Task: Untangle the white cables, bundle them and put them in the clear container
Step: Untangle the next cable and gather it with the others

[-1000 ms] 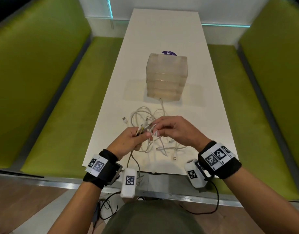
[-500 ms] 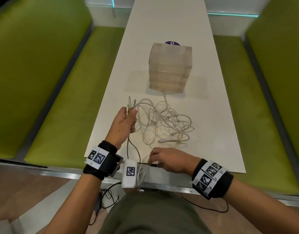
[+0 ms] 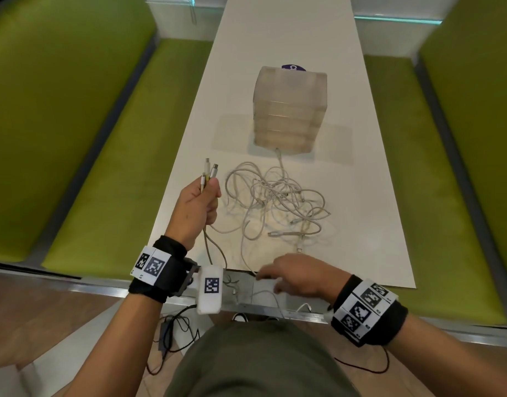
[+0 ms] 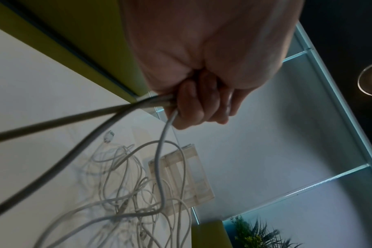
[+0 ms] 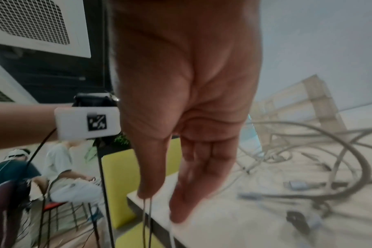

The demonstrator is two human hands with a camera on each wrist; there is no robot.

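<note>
My left hand (image 3: 199,207) fists three plug ends (image 3: 209,173), centre-left; right hand (image 3: 298,275) lower centre, fingers near straight by hanging strands (image 5: 148,211); pinching or not, can't tell. Tangled cables (image 3: 278,202) mid-frame, just below container (image 3: 289,110). I'd draw strands slowly, easing knots, plugs level.

Bright, even head view; dimmer, motion-blurred wrist views, edges bowed by wide-angle distortion
</note>
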